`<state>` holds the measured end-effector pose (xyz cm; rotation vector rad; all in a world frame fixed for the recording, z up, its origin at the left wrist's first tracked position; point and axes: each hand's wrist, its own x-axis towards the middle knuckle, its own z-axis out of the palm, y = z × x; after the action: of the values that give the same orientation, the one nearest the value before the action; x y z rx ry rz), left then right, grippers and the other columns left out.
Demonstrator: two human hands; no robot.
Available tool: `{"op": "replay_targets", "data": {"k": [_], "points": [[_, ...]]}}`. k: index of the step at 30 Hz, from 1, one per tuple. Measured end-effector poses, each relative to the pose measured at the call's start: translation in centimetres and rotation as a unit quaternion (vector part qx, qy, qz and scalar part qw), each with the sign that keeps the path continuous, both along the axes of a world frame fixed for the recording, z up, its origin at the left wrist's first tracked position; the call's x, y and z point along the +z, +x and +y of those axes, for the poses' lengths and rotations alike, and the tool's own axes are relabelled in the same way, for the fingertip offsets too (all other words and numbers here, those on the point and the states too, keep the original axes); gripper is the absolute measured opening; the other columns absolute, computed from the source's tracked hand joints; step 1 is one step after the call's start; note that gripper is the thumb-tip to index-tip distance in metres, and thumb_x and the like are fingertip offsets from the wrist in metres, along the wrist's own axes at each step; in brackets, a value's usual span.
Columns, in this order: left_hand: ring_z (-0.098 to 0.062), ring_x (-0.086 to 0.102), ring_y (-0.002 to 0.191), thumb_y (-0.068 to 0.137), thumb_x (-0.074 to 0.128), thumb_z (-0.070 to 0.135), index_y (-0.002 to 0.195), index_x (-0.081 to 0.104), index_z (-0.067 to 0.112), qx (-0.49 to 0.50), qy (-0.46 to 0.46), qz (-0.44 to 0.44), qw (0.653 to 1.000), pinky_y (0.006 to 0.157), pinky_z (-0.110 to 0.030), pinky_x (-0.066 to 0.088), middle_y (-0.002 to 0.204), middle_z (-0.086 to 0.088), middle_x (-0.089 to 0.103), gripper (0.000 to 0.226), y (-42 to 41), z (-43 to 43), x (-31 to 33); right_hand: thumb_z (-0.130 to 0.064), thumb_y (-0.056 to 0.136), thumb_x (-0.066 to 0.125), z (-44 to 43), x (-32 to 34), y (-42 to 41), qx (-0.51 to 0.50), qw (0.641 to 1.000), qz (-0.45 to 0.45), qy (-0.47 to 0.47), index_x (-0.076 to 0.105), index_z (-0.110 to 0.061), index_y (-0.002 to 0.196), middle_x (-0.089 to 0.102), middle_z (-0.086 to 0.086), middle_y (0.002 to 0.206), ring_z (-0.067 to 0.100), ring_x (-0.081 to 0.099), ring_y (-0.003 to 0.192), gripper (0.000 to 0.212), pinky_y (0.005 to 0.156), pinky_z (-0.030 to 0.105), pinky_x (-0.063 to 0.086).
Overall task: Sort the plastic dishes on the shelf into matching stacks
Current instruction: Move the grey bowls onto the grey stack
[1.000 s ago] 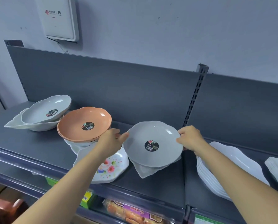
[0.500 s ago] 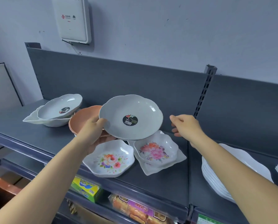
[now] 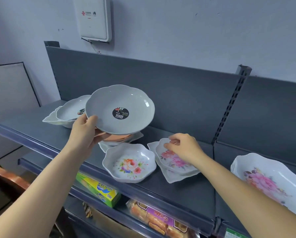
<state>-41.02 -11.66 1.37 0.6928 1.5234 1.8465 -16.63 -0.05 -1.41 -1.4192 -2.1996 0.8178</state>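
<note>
My left hand [image 3: 85, 129] grips the near-left rim of a grey scalloped dish [image 3: 123, 103] with a black sticker, held tilted in the air above an orange dish [image 3: 116, 136]. A second grey dish [image 3: 69, 109] sits at the far left on a white dish [image 3: 51, 118]. My right hand [image 3: 183, 146] rests with fingers on the rim of a small white dish with pink flowers [image 3: 171, 160], which lies on a white square plate [image 3: 173, 176]. Another floral dish [image 3: 129, 163] stands alone at the shelf's front.
The dishes stand on a dark grey shelf [image 3: 40, 134] with a metal back panel. A stack of large floral plates [image 3: 264, 182] stands at the right. Packaged goods [image 3: 99, 190] lie on the shelf below. A white box [image 3: 94, 18] hangs on the wall.
The left hand has carried the grey dish up and to the left, over the orange dish. The right hand has dropped from the air onto the pink-flower dish.
</note>
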Motion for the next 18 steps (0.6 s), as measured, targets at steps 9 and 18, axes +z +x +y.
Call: {"op": "replay_targets", "data": {"k": [9, 18], "points": [[-0.006, 0.07, 0.059, 0.096, 0.038, 0.01, 0.111, 0.056, 0.017, 0.069, 0.016, -0.009, 0.997, 0.052, -0.023, 0.059, 0.094, 0.001, 0.066, 0.025, -4.3, -4.6, -0.6, -0.025, 0.085, 0.069, 0.5, -1.8, -7.7, 0.082, 0.993, -0.081, -0.019, 0.049, -0.01, 0.137, 0.059, 0.008, 0.132, 0.022, 0.057, 0.119, 0.058, 0.102, 0.033, 0.045], [-0.006, 0.07, 0.062, 0.097, 0.038, 0.01, 0.116, 0.055, 0.013, 0.091, 0.0, -0.019, 0.996, 0.058, -0.028, 0.061, 0.101, 0.0, 0.065, 0.025, -7.4, -6.5, -1.4, -0.012, 0.084, 0.062, 2.7, -2.5, -11.7, 0.15, 0.967, -0.204, 0.025, 0.066, -0.01, 0.117, 0.065, 0.003, 0.091, 0.021, 0.056, 0.08, 0.033, 0.059, 0.026, 0.04]]}}
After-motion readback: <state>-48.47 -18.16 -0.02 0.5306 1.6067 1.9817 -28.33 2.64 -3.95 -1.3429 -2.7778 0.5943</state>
